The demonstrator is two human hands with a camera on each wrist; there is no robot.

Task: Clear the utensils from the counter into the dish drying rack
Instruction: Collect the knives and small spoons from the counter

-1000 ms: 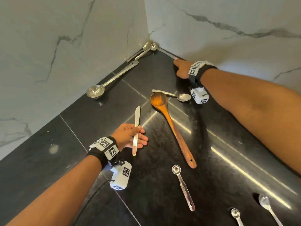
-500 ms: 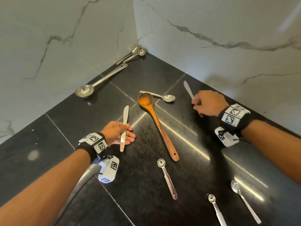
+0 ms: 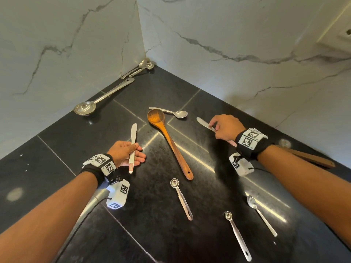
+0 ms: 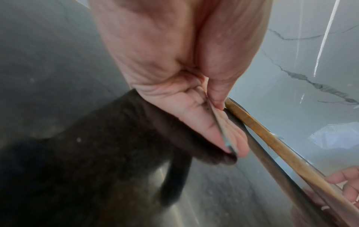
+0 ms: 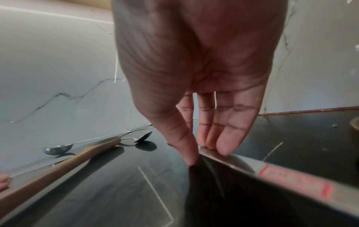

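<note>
My left hand (image 3: 135,151) pinches a steel butter knife (image 3: 133,141) by its handle, blade pointing away, just above the black counter (image 3: 57,141). In the left wrist view the thumb and fingers of the left hand (image 4: 223,127) clamp the butter knife (image 4: 219,127) edge-on. My right hand (image 3: 213,127) holds a second knife (image 3: 203,122), blade pointing left. In the right wrist view the right hand (image 5: 205,155) pinches that second knife (image 5: 272,173) between thumb and fingertips. A wooden spoon (image 3: 168,141) lies between the hands. No drying rack is in view.
A teaspoon (image 3: 171,112) lies beyond the wooden spoon, a ladle (image 3: 102,97) along the left wall, two spoons (image 3: 140,68) in the corner. Two measuring spoons (image 3: 181,198) (image 3: 237,236) and a spoon (image 3: 262,215) lie nearer me. A wooden handle (image 3: 313,158) lies behind my right wrist. Marble walls bound the counter.
My right hand has drawn back from the far wall toward me, carrying the second knife. My left hand has kept its hold on the first knife, barely moving.
</note>
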